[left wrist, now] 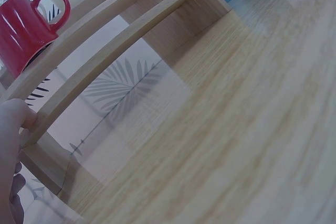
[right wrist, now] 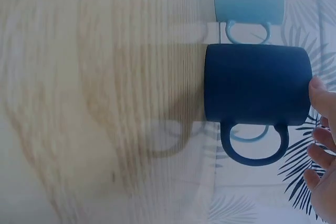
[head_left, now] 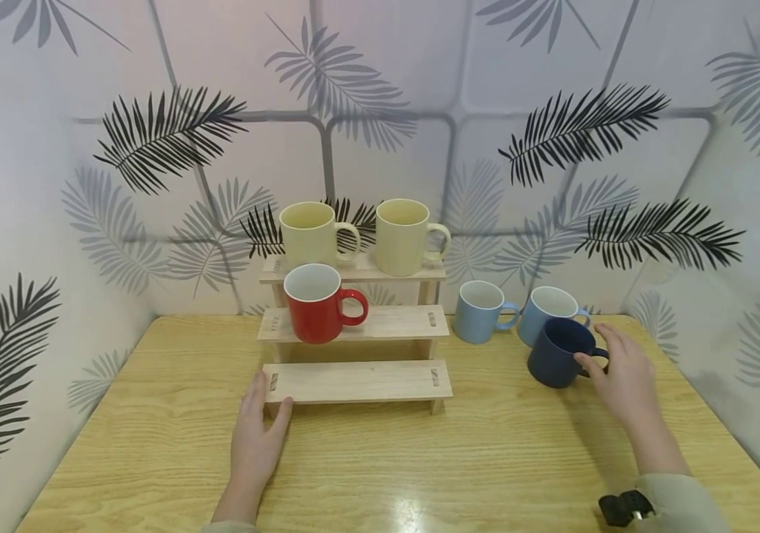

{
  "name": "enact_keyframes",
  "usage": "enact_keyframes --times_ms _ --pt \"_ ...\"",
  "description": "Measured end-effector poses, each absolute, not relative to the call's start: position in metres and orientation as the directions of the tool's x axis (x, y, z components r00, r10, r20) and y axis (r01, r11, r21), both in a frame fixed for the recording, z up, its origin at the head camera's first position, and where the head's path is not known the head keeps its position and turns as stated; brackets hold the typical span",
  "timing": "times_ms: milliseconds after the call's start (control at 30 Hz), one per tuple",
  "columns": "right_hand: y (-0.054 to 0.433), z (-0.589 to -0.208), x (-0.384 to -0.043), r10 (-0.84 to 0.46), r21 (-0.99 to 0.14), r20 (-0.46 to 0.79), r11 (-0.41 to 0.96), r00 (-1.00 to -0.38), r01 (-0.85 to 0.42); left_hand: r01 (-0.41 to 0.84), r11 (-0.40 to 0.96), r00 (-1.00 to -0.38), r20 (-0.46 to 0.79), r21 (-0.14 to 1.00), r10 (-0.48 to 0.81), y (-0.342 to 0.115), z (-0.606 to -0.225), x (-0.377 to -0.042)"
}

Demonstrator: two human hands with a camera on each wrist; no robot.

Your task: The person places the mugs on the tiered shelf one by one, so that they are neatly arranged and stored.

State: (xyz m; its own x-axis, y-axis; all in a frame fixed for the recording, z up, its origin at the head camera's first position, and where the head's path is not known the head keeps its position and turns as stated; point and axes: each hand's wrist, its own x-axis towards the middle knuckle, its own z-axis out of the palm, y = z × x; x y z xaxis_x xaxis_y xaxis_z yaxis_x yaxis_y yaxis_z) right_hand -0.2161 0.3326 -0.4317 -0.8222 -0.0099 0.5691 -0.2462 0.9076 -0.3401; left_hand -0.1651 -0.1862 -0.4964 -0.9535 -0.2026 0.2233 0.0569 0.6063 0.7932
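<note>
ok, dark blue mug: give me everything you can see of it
The dark blue mug is cylindrical, dark inside and out, ceramic-looking, with one looped handle in the same colour. It is upright, apparently standing on the table, right of the wooden rack and in front of a light blue mug; whether the mugs touch is unclear. The right hand has its thumb at the rim; how firmly can't be told.

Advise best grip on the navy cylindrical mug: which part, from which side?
Probably the navy loop handle, from the person's right: it juts out that way, towards the right hand, and the right-wrist view shows no finger through it. The mug stands roughly upright, and a light-blue cylindrical mug sits close behind, crowding the far side.
</note>
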Motion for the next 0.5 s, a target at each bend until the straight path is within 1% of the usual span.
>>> enact_keyframes --times_ms 200,500 --pt "0.342 -0.434 -0.218 0.031 -0.41 0.469 0.893 -0.883 -0.187 0.066 0.61 -0.947 0.242 0.789 -0.21 -0.185 -0.496 -0.165" --pt "0.35 -0.435 -0.223 0.029 -0.512 0.369 0.84 -0.929 -0.177 0.065 0.614 -0.952 0.233 0.787 -0.199 -0.186 -0.496 -0.165"
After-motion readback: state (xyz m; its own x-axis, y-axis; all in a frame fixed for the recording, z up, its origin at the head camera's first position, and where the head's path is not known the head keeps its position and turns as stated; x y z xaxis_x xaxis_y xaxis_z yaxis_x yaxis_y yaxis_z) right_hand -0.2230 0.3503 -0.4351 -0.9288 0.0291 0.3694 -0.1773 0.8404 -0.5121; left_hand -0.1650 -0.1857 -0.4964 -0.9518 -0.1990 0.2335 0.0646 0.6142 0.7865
